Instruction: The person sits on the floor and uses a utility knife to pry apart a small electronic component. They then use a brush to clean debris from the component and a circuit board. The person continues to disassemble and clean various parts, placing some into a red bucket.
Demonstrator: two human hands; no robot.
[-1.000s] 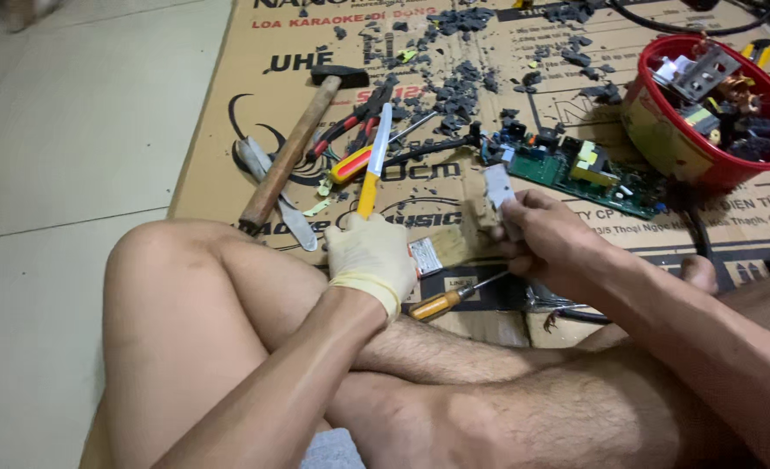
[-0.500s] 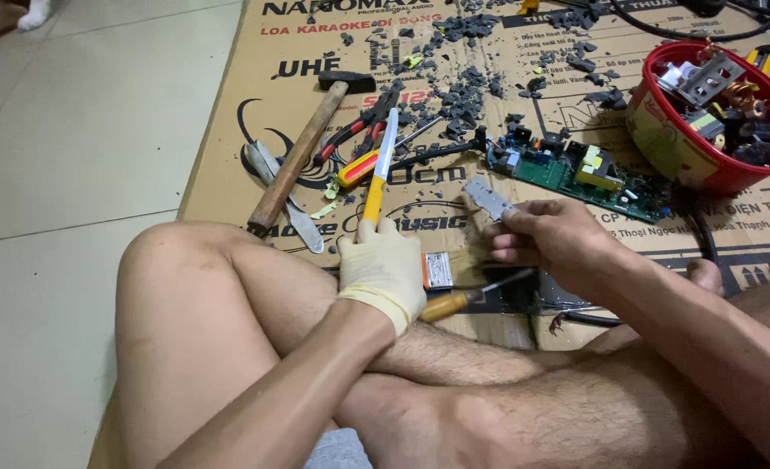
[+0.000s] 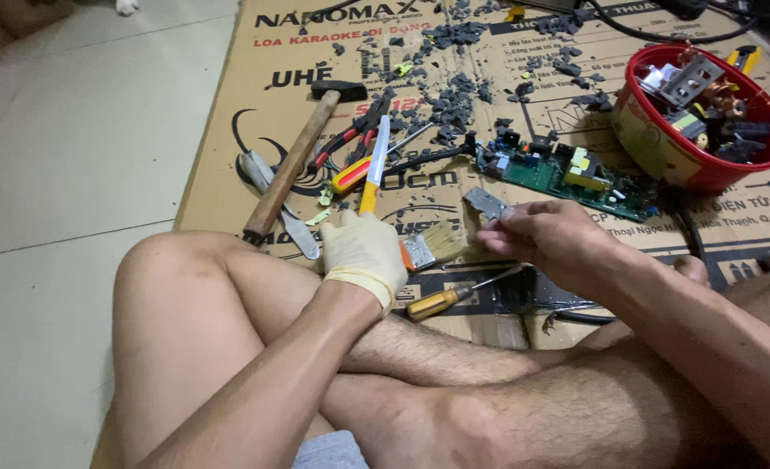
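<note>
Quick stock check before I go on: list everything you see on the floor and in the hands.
Paintbrush: one, pale bristles, in the left hand.
Metal piece: one, grey, in the right hand.
Screwdriver: one, amber handle, below the brush.
Hammer: one, wooden handle, left of centre.
Pliers: one, red grips, beside the hammer.
Circuit board: one, green, centre.
Bowl: one, red, holding parts, far right.
Cardboard: one sheet, brown, underneath.
Left hand: gloved, cream.
Right hand: bare.
</note>
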